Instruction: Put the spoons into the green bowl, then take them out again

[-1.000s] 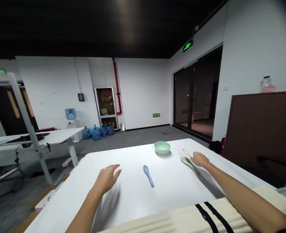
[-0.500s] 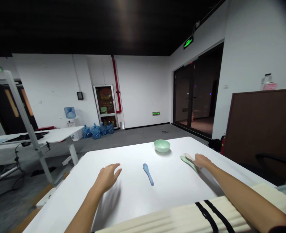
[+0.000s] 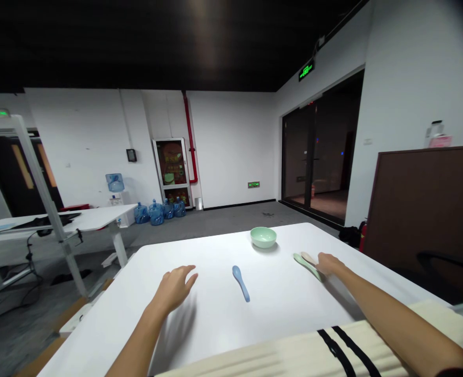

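My left hand (image 3: 172,289) is open, palm down and fingers spread, just above the white table (image 3: 278,324), with the forearm reaching in from the lower left. It is nearest the blue spoon (image 3: 240,283), which lies flat on the table between my hands. My right arm stretches across the table, and my right hand (image 3: 328,264) is down at a green spoon (image 3: 306,265) and a cream spoon (image 3: 308,257) just beyond it. My hand touches the green spoon, but I cannot tell whether it is closed on either. Further out, a pale green bowl (image 3: 263,236) stands upright on the table, its inside showing only pale green. Cream fabric (image 3: 294,351) with black stripes lies along the near edge.
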Demonstrator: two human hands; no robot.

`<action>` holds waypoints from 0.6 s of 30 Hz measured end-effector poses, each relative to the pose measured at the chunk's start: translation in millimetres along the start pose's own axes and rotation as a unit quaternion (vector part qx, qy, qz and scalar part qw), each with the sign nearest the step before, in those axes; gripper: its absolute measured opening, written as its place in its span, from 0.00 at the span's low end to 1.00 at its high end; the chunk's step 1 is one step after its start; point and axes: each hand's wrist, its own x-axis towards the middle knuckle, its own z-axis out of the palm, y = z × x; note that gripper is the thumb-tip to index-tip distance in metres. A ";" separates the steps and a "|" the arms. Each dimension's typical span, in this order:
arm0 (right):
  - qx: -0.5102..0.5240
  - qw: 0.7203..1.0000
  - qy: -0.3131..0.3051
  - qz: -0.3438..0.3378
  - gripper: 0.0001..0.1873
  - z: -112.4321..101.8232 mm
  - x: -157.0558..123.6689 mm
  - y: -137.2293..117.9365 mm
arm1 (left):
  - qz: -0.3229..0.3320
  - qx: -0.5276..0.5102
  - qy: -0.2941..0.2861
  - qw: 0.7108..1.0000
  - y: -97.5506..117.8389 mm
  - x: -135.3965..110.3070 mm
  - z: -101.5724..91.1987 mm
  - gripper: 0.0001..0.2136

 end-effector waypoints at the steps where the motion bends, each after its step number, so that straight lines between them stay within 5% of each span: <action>1: 0.000 1.000 0.000 0.002 0.18 0.2 0.0 0.0 | 0.000 0.000 0.000 1.000 -0.1 0.1 0.1 0.23; 18: 0.011 1.000 -0.011 0.002 0.19 -7.7 -6.4 -3.2 | -0.003 -0.003 -0.008 1.000 1.5 -1.0 -1.5 0.24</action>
